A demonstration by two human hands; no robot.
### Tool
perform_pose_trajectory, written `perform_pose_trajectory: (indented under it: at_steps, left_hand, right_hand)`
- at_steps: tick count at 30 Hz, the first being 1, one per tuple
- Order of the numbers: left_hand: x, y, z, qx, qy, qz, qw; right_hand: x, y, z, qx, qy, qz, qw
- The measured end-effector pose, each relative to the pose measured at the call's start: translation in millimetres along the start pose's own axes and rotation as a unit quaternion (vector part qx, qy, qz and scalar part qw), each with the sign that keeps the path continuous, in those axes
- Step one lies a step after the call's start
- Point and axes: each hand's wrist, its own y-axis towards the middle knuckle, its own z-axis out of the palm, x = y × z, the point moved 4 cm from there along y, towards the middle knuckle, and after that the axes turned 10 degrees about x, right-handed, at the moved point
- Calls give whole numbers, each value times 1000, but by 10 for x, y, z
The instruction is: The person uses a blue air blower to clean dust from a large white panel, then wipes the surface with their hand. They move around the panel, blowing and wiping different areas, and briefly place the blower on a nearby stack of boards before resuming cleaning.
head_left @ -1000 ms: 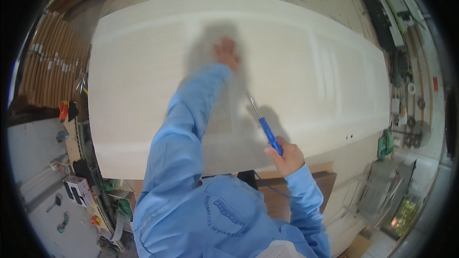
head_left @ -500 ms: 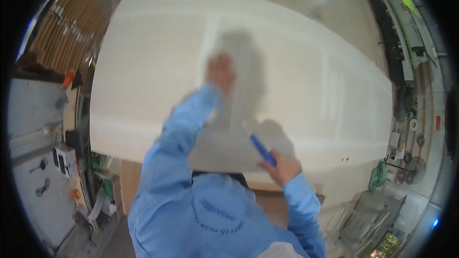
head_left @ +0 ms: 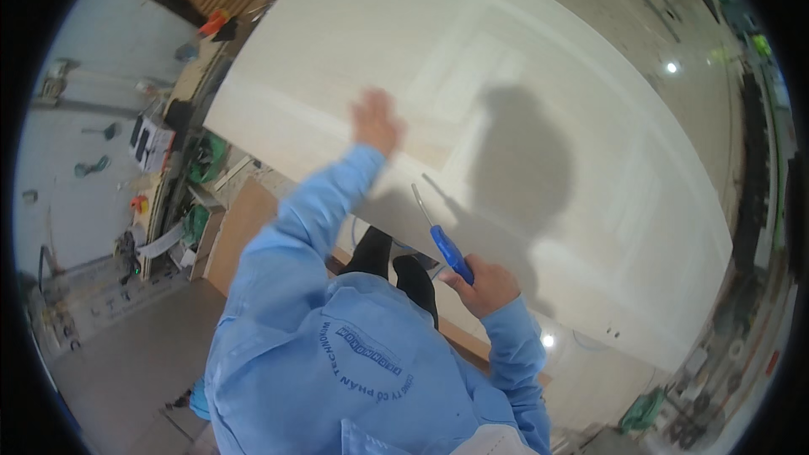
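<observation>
We see a screwdriver [head_left: 451, 254] in the right hand [head_left: 490, 285], by a broad white panel [head_left: 337, 50]
Between 4 and 5 o'clock the right grip is wrapped round the blue handle, its shaft slanting towards 11 o'clock over the panel; the left hand [head_left: 377, 124], just short of 12, is blurred, its grip spread and empty, and we cannot tell whether it touches the panel. At 9 o'clock we make out a tan box [head_left: 211, 240] with something green [head_left: 194, 223] at it, and towards 10 a white-and-black carton [head_left: 153, 145], contents hidden from us. Two small dark holes [head_left: 613, 333] mark the panel at 4; grey floor [head_left: 143, 345] shows at 8
</observation>
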Motion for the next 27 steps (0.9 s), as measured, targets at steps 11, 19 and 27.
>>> perform_pose_trajectory:
  at_steps: [11, 19, 27]
  left_hand:
    - [804, -397, 201, 107, 17, -196, 975]
    - [2245, -24, 241, -91, -73, -329, 937]
    - [2490, 82, 384, 8, -146, -192, 971]
  right_hand:
    - [503, 113, -185, 6, -75, -98, 992]
    - [1327, 709, -356, 24, -122, -124, 984]
    - [2486, 1522, -517, 49, -132, -164, 976]
